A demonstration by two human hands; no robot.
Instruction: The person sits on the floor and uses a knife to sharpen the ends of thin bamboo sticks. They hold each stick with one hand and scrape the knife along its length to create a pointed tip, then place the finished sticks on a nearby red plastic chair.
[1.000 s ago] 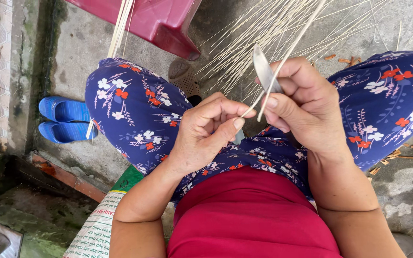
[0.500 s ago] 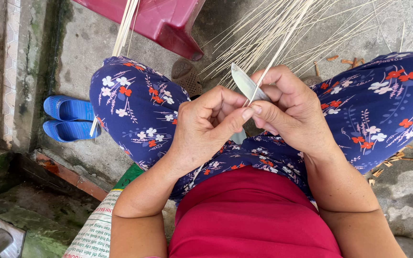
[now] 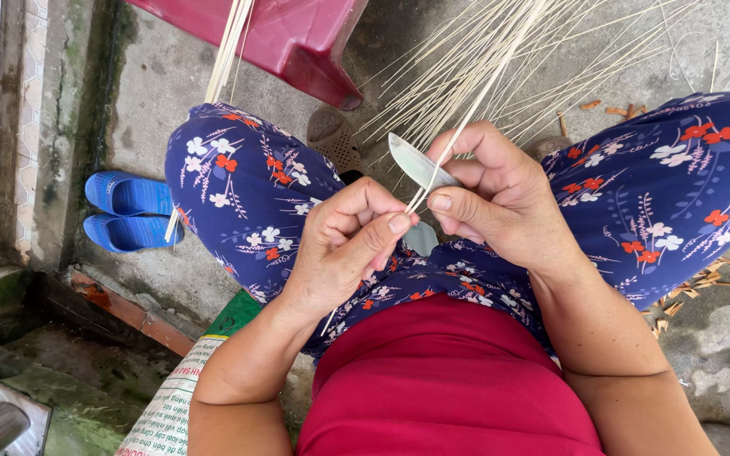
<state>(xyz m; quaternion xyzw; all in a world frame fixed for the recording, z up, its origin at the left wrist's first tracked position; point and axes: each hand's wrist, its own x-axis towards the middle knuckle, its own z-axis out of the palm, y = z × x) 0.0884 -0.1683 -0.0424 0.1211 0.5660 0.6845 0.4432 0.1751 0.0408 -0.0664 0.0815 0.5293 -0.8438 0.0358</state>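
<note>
I sit with my knees apart in blue flowered trousers and a red top. My right hand [image 3: 500,198] grips a small knife [image 3: 416,162] whose pale blade points up and left. A thin pale bamboo strip [image 3: 487,89] runs from the upper right down across the blade to my left hand [image 3: 348,241], which pinches its near end between thumb and forefinger. The two thumbs almost touch over my lap.
Several loose bamboo strips [image 3: 551,51] fan over the concrete floor ahead. A dark red plastic stool [image 3: 280,38] stands at the top, with more strips [image 3: 228,46] leaning by it. Blue slippers [image 3: 128,211] lie left. A woven sack [image 3: 171,397] lies under me. Wood shavings [image 3: 711,279] lie right.
My hands have drawn slightly down and left towards my lap. The knife blade has tilted from nearly upright to pointing up-left, and the strip has slid along it.
</note>
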